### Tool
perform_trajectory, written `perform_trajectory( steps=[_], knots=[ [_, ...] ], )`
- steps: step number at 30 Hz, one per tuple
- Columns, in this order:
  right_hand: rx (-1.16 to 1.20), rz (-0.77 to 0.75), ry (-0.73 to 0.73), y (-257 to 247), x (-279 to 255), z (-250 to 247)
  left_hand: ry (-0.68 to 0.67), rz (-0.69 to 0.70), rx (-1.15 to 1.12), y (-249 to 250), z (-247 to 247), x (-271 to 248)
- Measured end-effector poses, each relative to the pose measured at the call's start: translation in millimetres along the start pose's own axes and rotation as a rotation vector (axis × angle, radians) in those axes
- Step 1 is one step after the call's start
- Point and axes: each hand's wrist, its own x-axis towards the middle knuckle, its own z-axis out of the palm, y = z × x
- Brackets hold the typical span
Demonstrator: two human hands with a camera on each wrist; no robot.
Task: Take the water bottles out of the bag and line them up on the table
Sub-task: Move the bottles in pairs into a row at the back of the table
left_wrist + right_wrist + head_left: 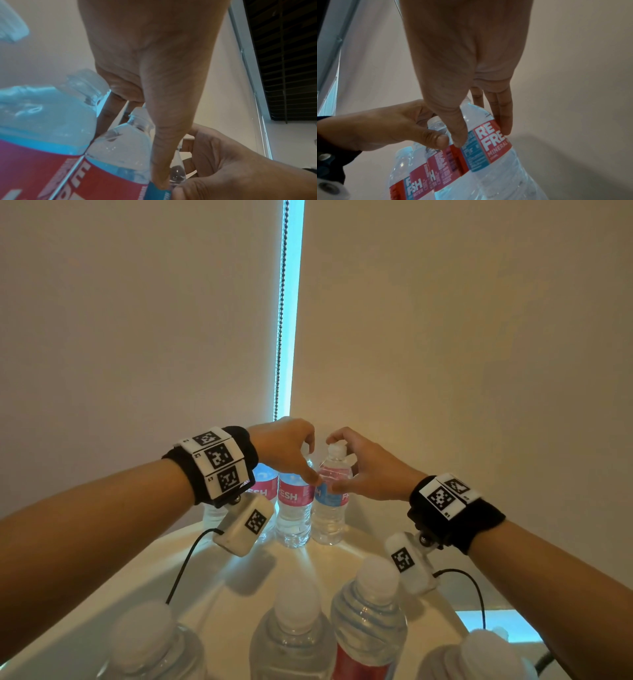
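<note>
Three clear water bottles with pink and blue labels stand in a row at the table's far corner. My left hand curls over the neck of the middle bottle, with the thumb in front and the fingers behind. My right hand holds the right bottle just under its white cap, thumb on the shoulder. The two thumbs almost touch. The left bottle is partly hidden behind my wrist camera. In the right wrist view my right hand pinches the labelled bottle. In the left wrist view my left hand holds the middle bottle.
Several more bottles with white caps stand blurred close below the camera. The white table narrows to a corner against pale blinds, with a bead chain hanging at the gap. Cables trail from both wrist cameras.
</note>
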Motion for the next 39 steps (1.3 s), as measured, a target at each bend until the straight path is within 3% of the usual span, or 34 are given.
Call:
perform_trajectory(
  steps=[11,18,22,27,31,34,39],
  knots=[
    [-0.101,0.052,0.047,-2,-16,-4,0.046,0.041,-0.012,-5,-5,-17],
    [0.044,-0.046,0.273,-14,-64,-31,0.48,0.161,-0.061,-30,-39,-74],
    [0.257,-0.118,0.143,-21,-101,-44,0.563,0.2,-0.214,-40,-61,-137],
    [0.064,-0.212,-0.244,-29,-131,-43,0.345,0.237,-0.513,-40,-58,-214],
    [-0.014,-0.241,-0.499,-43,-139,-43,-0.007,0.247,-0.493,-42,-50,-252],
    [-0.011,-0.261,-0.567,-56,-140,-44,-0.168,0.233,-0.539,-34,-45,-268],
    [0.105,-0.306,-0.542,-70,-138,-40,-0.192,0.235,-0.503,-10,-41,-278]
  ],
)
